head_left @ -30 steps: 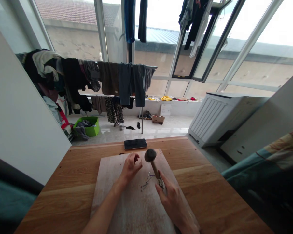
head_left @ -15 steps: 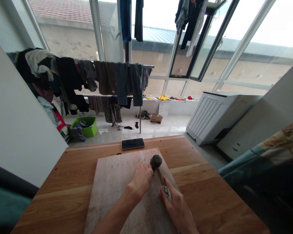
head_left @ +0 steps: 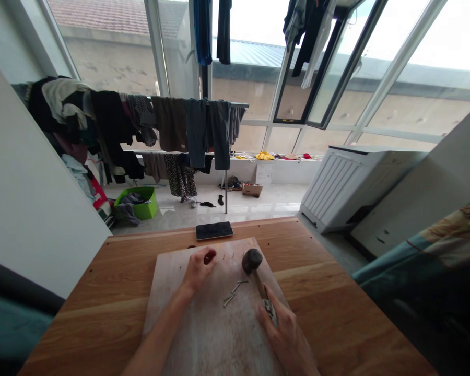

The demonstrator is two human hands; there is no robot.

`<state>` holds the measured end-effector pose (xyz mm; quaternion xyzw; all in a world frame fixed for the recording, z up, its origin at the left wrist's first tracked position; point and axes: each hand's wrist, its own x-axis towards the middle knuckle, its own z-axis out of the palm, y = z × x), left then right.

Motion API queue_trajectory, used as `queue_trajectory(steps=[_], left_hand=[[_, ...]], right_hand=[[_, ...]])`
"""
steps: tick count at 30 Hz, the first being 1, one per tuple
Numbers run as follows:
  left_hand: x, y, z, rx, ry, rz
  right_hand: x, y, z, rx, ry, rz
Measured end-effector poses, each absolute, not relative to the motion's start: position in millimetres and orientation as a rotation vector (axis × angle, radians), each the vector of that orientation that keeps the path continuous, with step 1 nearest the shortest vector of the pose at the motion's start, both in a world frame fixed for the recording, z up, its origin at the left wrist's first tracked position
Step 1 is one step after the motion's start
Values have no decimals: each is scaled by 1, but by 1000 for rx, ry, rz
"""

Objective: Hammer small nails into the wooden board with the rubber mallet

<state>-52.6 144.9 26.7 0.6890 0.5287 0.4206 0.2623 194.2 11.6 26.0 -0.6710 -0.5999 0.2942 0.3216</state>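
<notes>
1. Right hand (head_left: 285, 334) is clenched round the handle of the hammer (head_left: 254, 269), head raised toward 12 o'clock over the board (head_left: 172, 308), apparently poised to strike.
2. Left hand (head_left: 198, 269) pinches at a point on the board at 10 o'clock of the hammer head, seemingly steadying a nail; the nail itself is too small to confirm.
3. Loose nails (head_left: 232, 292) lie between both hands, within reach.
4. Phone (head_left: 214, 230) sits at 12 o'clock, beyond the board on the table (head_left: 329, 297).

Phone (head_left: 214, 230) beyond board, laundry rack (head_left: 172, 130)
</notes>
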Motion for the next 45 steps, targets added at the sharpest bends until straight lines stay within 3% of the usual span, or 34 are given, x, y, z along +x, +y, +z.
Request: queue_trajectory(steps=[26, 38, 45], left_hand=[[-55, 141, 11, 1824, 1402, 1232], [-40, 128, 31, 2079, 1629, 1193], [14, 99, 59, 2702, 1191, 375]], right_hand=[[126, 45, 31, -1475, -1838, 642], [188, 19, 37, -1700, -1592, 684], [197, 14, 26, -1824, -1572, 728]])
